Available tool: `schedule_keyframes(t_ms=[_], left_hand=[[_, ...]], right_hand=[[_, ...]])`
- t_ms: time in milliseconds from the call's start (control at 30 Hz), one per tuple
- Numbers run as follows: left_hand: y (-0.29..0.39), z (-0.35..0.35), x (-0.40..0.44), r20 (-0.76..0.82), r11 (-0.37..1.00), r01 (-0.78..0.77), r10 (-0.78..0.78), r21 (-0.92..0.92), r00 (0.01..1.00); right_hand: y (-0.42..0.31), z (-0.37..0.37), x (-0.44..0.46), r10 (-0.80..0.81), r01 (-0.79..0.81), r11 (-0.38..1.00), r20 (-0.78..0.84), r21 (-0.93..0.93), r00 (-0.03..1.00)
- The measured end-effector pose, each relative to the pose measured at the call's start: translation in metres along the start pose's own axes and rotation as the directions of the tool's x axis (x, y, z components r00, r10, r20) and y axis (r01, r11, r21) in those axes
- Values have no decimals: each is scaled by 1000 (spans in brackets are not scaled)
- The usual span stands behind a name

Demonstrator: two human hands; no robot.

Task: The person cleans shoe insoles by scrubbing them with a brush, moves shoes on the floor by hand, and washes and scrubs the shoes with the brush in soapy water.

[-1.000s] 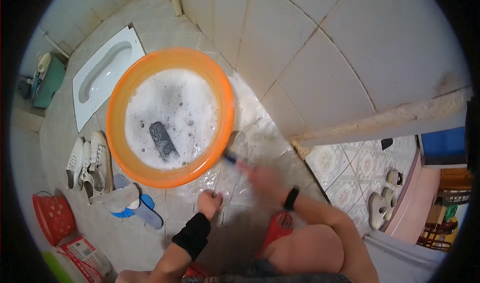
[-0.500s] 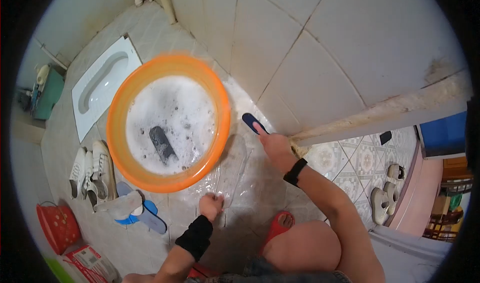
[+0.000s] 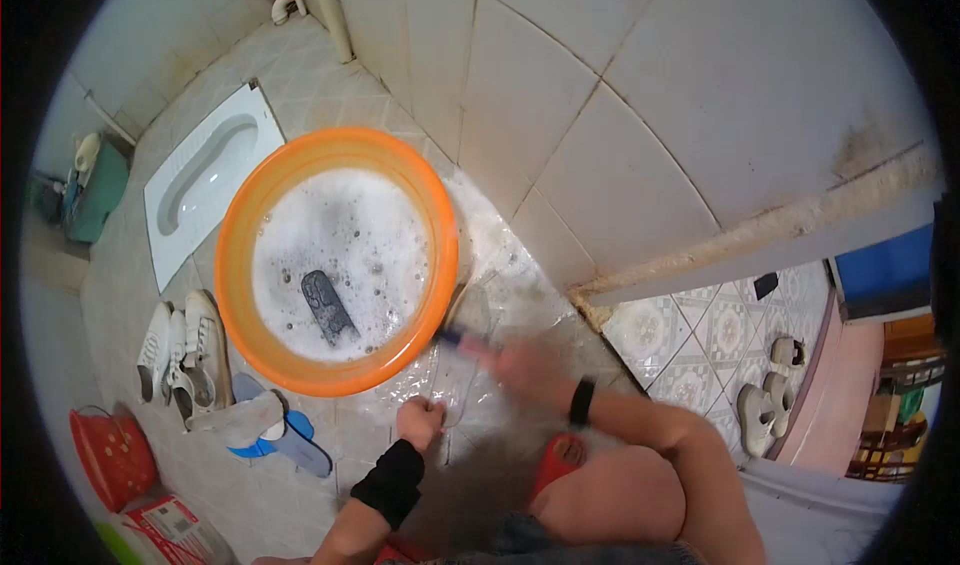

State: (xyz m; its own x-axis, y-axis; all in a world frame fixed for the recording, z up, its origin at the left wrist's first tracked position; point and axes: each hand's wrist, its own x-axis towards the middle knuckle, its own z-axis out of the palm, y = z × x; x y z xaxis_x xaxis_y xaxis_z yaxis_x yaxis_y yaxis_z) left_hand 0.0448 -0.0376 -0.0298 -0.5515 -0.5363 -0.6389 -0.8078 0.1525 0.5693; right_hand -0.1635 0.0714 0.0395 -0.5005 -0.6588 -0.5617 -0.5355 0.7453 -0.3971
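My left hand (image 3: 420, 421) is closed on the near end of a clear, sole-shaped piece (image 3: 456, 380) lying on the wet floor. Blurred by motion, my right hand (image 3: 528, 373) grips a dark blue brush (image 3: 464, 341) over the far part of that piece; its bristles cannot be made out. Just beyond stands an orange basin (image 3: 448, 265) full of white suds. A dark grey sole-shaped object (image 3: 327, 305) floats in the foam, partly sunk at its lower end.
A squat toilet (image 3: 212, 180) lies behind the basin. To the left are white shoes (image 3: 205, 340), blue-grey slippers (image 3: 298, 443) and a red bucket (image 3: 112, 455). A tiled wall (image 3: 540, 95) rises at right, with a doorway and more shoes (image 3: 758, 415) beyond.
My right hand has swept the brush left and toward me, from near the wall to over the clear piece. My left hand keeps its place.
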Motion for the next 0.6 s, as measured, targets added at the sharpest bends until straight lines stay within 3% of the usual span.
schedule_keyframes(t_ms=[33,67,133,200,233,300,333,367,433,467,500,533,600], left_hand=[[-1,2,2,-2,1000,9,-9,-16,1000],[-2,3,2,12,997,44,-43,-65,999],[-8,5,1,19,994,51,-49,-98,999],[-3,5,-2,14,990,87,-86,-114,996],[-2,5,-3,12,984,107,-107,-139,994],[2,1,-2,-3,997,50,-50,-52,999],[3,0,-1,-16,999,20,-20,27,1000],[0,1,1,-17,1000,21,-20,13,1000],[-3,3,1,46,987,78,-72,-142,996],[-1,2,-3,33,990,62,-58,-125,998],[0,3,-4,42,990,79,-75,-116,996],[0,3,-5,36,986,83,-78,-144,996],[4,1,-5,20,986,94,-92,-139,996]], right_hand=[[-10,25,-16,92,-96,995,106,30,990],[12,82,-10,-110,101,993,-192,-58,975],[11,38,-14,-466,467,884,-113,-15,878],[32,-1,25,-280,274,960,-206,-57,938],[40,-6,32,-276,270,961,-220,-55,936],[52,-19,43,-279,164,922,-306,-351,910],[36,-14,13,-332,262,932,-302,-250,894],[34,27,0,-486,261,851,-497,-456,719],[34,59,-12,-644,211,742,-591,-636,485],[38,68,-21,-578,465,813,-386,-352,719],[30,63,-35,-548,553,833,-95,29,831],[33,40,-18,-400,371,888,-56,-273,915],[63,5,33,-217,155,956,-246,-250,945]])
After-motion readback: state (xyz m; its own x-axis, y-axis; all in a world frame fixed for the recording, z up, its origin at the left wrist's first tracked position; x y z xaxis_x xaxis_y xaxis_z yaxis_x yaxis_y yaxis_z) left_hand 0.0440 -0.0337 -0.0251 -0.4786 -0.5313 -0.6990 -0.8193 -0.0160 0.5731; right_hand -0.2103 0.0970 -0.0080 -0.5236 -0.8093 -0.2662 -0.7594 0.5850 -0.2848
